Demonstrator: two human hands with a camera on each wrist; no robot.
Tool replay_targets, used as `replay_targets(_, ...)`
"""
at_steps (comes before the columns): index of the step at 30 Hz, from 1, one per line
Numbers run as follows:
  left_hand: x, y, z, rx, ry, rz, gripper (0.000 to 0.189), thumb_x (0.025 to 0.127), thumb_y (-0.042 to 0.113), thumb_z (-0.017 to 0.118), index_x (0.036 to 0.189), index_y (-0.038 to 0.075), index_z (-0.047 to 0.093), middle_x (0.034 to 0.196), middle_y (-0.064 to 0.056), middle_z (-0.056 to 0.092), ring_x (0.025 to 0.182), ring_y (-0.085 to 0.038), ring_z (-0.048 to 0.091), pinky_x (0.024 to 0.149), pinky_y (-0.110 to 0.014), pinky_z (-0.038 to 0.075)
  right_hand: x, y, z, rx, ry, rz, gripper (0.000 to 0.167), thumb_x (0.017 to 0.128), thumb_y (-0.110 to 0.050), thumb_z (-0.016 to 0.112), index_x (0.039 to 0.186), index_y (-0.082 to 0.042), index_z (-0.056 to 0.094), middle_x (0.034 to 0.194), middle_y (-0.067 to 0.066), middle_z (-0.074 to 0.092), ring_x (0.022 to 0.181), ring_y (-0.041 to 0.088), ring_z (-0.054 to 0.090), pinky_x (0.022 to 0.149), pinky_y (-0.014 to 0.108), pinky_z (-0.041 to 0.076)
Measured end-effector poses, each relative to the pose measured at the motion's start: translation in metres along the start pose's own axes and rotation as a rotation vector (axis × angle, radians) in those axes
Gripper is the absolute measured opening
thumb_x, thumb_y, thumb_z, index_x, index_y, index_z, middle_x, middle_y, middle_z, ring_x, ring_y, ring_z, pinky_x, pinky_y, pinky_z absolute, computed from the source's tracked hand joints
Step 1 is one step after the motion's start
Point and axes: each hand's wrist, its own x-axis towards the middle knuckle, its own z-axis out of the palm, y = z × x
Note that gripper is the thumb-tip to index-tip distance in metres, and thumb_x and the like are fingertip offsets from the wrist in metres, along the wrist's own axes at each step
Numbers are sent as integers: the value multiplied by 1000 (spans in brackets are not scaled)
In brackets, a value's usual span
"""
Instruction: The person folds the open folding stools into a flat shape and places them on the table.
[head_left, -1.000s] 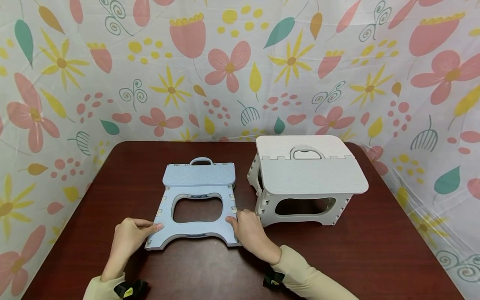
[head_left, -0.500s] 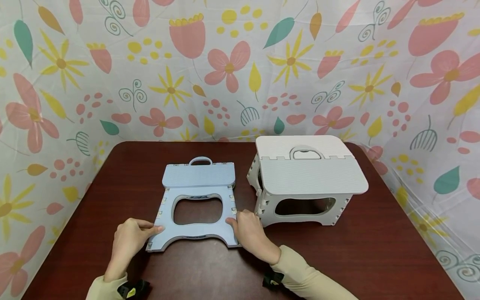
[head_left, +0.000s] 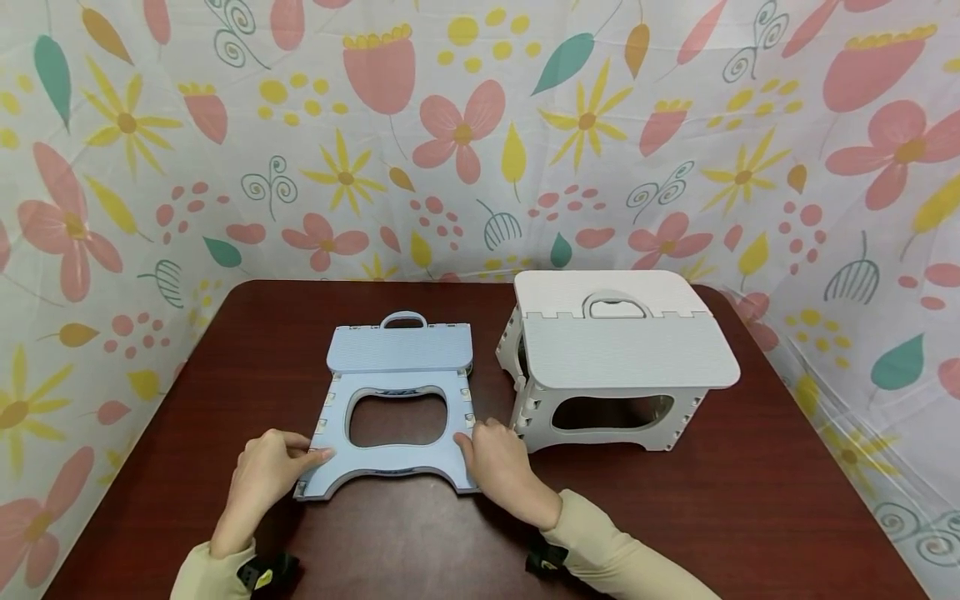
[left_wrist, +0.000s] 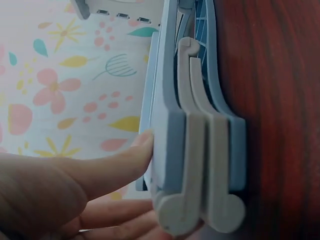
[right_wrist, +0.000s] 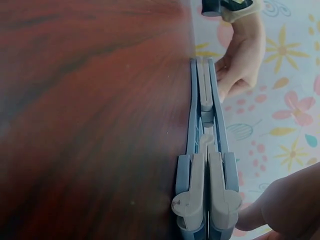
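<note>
A light-blue folding step stool, folded flat, lies on the dark wooden table. At its near left corner my left hand grips the edge, thumb on the upper face and fingers down the side. My right hand holds the near right edge in a like way, its thumb on top and the other fingers partly hidden. In the left wrist view, grey folded side panels show between the blue legs. The right wrist view looks along the stool's near edge, with the left hand at its far end.
A white folding stool stands unfolded on the table just right of the blue one, close to my right hand. Behind the brown table hangs a flower-print cloth. Black straps are on both wrists.
My left hand has shifted very slightly right and away from me at the stool's corner. The blue stool, the right hand and the white stool stay nearly where they were.
</note>
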Motion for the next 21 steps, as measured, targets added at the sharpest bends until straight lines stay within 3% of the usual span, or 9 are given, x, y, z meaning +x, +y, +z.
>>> replay_targets(3, 0, 5, 0, 2, -26, -7, 56, 82, 46, 74, 113, -1, 69, 96, -17, 73, 71, -21, 65, 55, -32, 47, -1, 1, -1, -2, 7, -9, 33, 91, -25, 67, 68, -1, 61, 65, 11, 56, 61, 35, 63, 49, 42, 50)
replay_targets(6, 0, 10, 2, 3, 3, -9, 66, 86, 47, 69, 126, -5, 61, 117, -28, 64, 83, -34, 66, 59, -37, 50, -3, 2, -2, -13, 11, -18, 30, 90, -25, 67, 77, 1, 64, 68, 10, 58, 63, 34, 64, 49, 41, 50)
replay_targets(10, 0, 16, 3, -18, 87, 39, 77, 92, 48, 61, 140, -10, 42, 138, -36, 45, 115, -50, 53, 84, -55, 49, -8, 0, -5, -45, 60, -45, 34, 90, -28, 68, 102, 5, 67, 77, 12, 62, 68, 31, 65, 51, 40, 51)
replay_targets(14, 2, 22, 4, -91, 143, 102, 78, 96, 45, 57, 146, -9, 32, 147, -34, 35, 135, -48, 36, 105, -60, 34, -14, -1, -12, -24, 125, -105, 43, 89, -28, 70, 119, 2, 63, 94, 14, 67, 81, 29, 67, 59, 40, 55)
replay_targets(21, 4, 34, 9, -176, 112, 148, 85, 95, 51, 55, 152, -2, 20, 156, -31, 19, 142, -49, 21, 109, -64, 26, -22, 2, -26, 162, 74, -216, 51, 88, -25, 72, 130, 0, 58, 125, 14, 65, 115, 27, 62, 87, 41, 54)
